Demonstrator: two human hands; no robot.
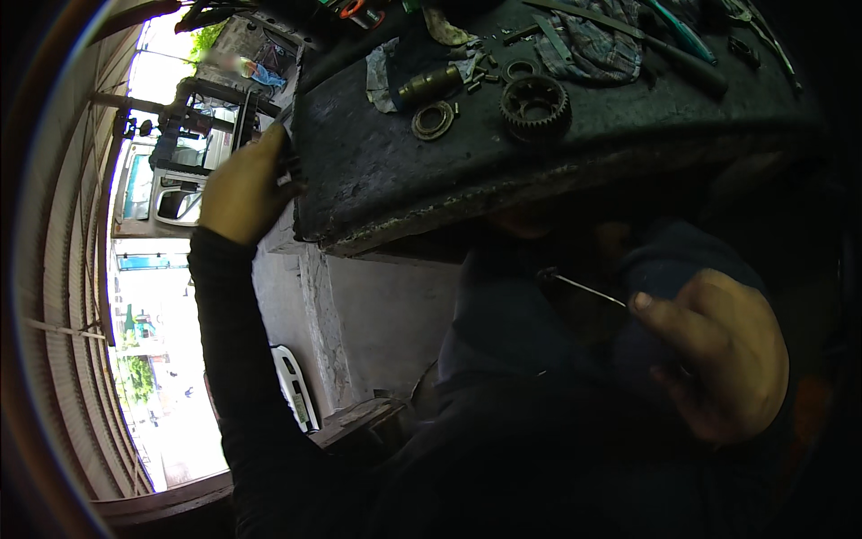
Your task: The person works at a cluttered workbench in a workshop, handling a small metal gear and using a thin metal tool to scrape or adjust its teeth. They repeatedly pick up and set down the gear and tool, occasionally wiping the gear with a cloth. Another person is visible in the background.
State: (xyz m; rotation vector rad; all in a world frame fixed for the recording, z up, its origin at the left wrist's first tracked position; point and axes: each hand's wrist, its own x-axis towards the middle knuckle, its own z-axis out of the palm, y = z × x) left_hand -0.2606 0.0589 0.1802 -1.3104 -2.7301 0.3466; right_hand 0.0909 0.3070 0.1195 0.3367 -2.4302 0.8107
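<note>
My right hand [725,346] is closed in a pinch on a thin metal rod [588,289]. The rod points left and ends in a small dark tip; its other end is hidden in the hand. At the bench's left edge, my left hand [244,190] is curled beside a small dark object that I cannot make out. A toothed gear [539,133] lies on the dark workbench [359,184]. To its left are a round bearing ring [446,117] and a brass-coloured cylindrical part [428,85].
Several small metal pins [476,87] lie scattered by the ring. A plaid cloth [597,49], a file with a dark handle [660,43] and a teal-handled tool [687,34] lie at the back right. A vehicle [175,193] stands beyond the bench at left.
</note>
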